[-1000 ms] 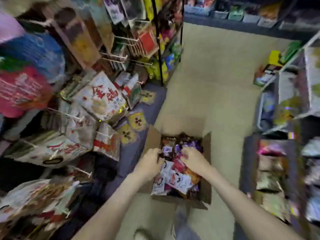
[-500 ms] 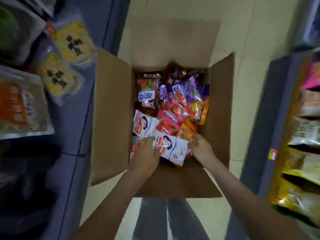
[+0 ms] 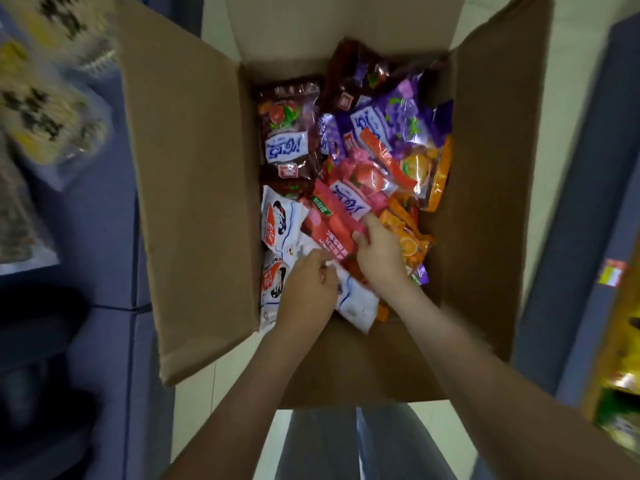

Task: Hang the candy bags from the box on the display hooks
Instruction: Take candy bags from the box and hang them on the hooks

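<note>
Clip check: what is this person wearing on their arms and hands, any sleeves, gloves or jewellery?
The left forearm and right forearm are bare to the frame edge, no sleeves showing. The left hand and right hand wear no gloves; no watch or ring is visible, though blur could hide small items.

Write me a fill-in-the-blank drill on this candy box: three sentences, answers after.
The candy bag pinched by the left hand is ___. The right hand grips a pink bag inside an open box made of ___. The purple bags lie at the box's ___ end, away from the person.
Missing words: white; cardboard; far.
</note>
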Tool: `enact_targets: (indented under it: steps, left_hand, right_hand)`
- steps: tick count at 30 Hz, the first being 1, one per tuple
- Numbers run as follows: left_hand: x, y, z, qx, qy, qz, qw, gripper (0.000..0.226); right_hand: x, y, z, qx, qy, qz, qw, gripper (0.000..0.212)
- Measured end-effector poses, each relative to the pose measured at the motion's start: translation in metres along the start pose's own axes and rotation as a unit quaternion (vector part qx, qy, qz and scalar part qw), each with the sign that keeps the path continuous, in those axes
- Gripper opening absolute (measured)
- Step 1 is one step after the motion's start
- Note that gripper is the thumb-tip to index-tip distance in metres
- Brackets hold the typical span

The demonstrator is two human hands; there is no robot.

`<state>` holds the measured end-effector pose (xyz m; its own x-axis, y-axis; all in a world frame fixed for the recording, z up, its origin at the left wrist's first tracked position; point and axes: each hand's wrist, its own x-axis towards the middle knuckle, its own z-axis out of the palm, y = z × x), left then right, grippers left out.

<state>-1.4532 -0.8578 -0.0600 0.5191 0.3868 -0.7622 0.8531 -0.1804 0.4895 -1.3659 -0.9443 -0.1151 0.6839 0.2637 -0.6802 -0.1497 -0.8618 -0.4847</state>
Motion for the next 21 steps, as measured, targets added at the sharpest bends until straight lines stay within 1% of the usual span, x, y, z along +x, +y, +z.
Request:
enact_targets:
  steps: [2, 5, 6, 8, 9, 10, 11, 12, 13, 14, 15, 16, 17, 19, 21]
  left_hand:
    - [-0.019, 0.017, -0.01, -0.026, -0.016, -0.025, 0.999, 0.024]
    - [-0.047, 0.039, -0.023, -0.112, -0.061, -0.109, 0.986, 0.023]
    - [-0.057, 0.047, -0.029, -0.168, -0.072, -0.141, 0.973, 0.022]
    - [-0.081, 0.069, -0.045, -0.278, -0.095, -0.213, 0.932, 0.025]
    - [-0.097, 0.079, -0.054, -0.323, -0.115, -0.241, 0.908, 0.03]
    - [-0.113, 0.089, -0.064, -0.356, -0.137, -0.251, 0.89, 0.037]
    - [-0.133, 0.101, -0.076, -0.385, -0.154, -0.243, 0.877, 0.044]
    - [-0.146, 0.109, -0.083, -0.403, -0.166, -0.217, 0.873, 0.048]
    - [-0.162, 0.119, -0.09, -0.413, -0.172, -0.182, 0.875, 0.047]
    - [-0.182, 0.13, -0.1, -0.423, -0.168, -0.146, 0.878, 0.046]
    - [-0.202, 0.14, -0.11, -0.451, -0.156, -0.114, 0.871, 0.048]
    - [-0.223, 0.15, -0.118, -0.493, -0.139, -0.094, 0.854, 0.054]
    - [-0.243, 0.158, -0.127, -0.545, -0.114, -0.078, 0.827, 0.058]
    - [-0.284, 0.17, -0.149, -0.643, -0.051, -0.043, 0.763, 0.053]
    - [-0.317, 0.175, -0.171, -0.711, 0.0, -0.013, 0.703, 0.045]
  right_hand:
    - [-0.03, -0.017, -0.019, 0.024, 0.012, -0.02, 0.999, 0.022]
    - [-0.071, -0.045, -0.059, 0.043, 0.03, -0.034, 0.998, 0.016]
    - [-0.084, -0.057, -0.077, 0.054, 0.037, -0.037, 0.997, 0.014]
    - [-0.112, -0.084, -0.113, 0.094, 0.064, -0.051, 0.992, 0.011]
    - [-0.127, -0.098, -0.131, 0.118, 0.076, -0.057, 0.988, 0.01]
    - [-0.142, -0.112, -0.148, 0.144, 0.082, -0.062, 0.984, 0.01]
    - [-0.159, -0.129, -0.165, 0.168, 0.083, -0.068, 0.98, 0.012]
    - [-0.172, -0.142, -0.177, 0.186, 0.081, -0.07, 0.977, 0.015]
    - [-0.188, -0.155, -0.188, 0.2, 0.071, -0.075, 0.974, 0.018]
    - [-0.207, -0.168, -0.199, 0.205, 0.048, -0.084, 0.974, 0.019]
    - [-0.226, -0.18, -0.207, 0.207, 0.015, -0.093, 0.974, 0.019]
    - [-0.245, -0.192, -0.214, 0.207, -0.016, -0.103, 0.973, 0.019]
    - [-0.266, -0.205, -0.222, 0.212, -0.042, -0.119, 0.969, 0.017]
    - [-0.306, -0.226, -0.235, 0.239, -0.093, -0.141, 0.956, 0.012]
    - [-0.344, -0.24, -0.246, 0.239, -0.158, -0.169, 0.943, 0.02]
